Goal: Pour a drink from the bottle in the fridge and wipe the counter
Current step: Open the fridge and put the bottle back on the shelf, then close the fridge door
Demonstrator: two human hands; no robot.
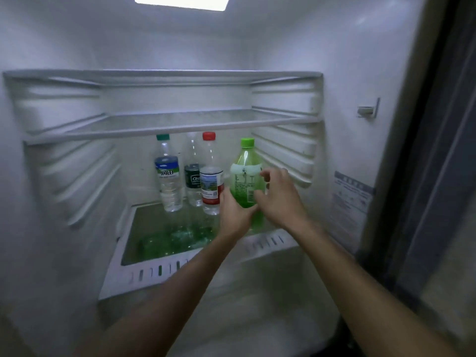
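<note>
A translucent green plastic bottle (246, 176), green-capped, stands upright at the right end of the fridge's glass shelf (159, 235) — the left hand (235, 213) wraps its lower body; the right hand (280, 198), fingers half-curled, touches its label — grip unclear.

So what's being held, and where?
The green bottle: left hand grips its lower body; right hand is by its middle, contact unclear.

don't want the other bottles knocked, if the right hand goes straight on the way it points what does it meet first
Most likely the green bottle. The right hand points forward and left at its label, and the fingertips seem about on it, though depth is unclear.
</note>
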